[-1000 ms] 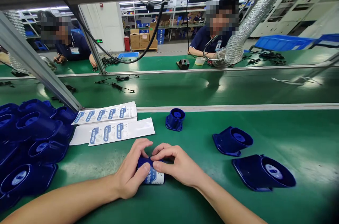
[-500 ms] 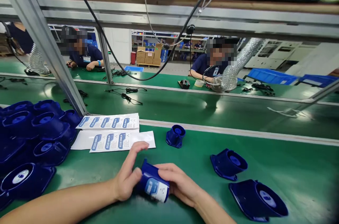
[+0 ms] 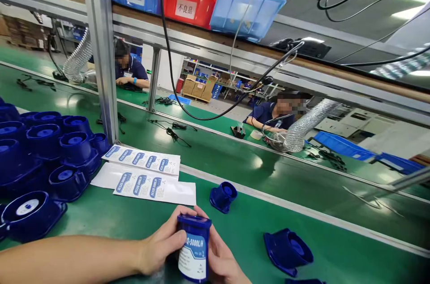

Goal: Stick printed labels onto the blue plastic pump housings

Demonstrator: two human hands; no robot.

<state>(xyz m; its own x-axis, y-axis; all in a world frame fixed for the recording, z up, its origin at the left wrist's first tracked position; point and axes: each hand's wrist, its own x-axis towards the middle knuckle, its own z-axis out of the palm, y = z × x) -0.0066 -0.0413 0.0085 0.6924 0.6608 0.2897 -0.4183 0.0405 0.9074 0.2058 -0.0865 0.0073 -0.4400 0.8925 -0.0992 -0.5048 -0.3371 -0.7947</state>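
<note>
Between my two hands stands a dark blue plastic pump housing (image 3: 207,226) with a blue-and-white label (image 3: 192,255) on its side facing me. My left hand (image 3: 164,241) grips it from the left, thumb on the label's upper edge and fingers behind the top. From the right, my right hand (image 3: 221,252) is wrapped round its side and back; some of its fingers are hidden. Just beyond my hands lie sheets of labels (image 3: 154,189), with a second sheet (image 3: 144,158) behind.
Many blue housings (image 3: 72,147) are crowded at the left. A small one (image 3: 223,196) and a larger one (image 3: 289,250) stand to the right on the green bench. A metal post (image 3: 102,51) rises at left, and a black cable (image 3: 198,118) hangs ahead. Co-workers sit across.
My left hand has closed onto the housing, where it was open beside it. The housing has turned from tilted to upright, its label now facing me. The view has tipped upward.
</note>
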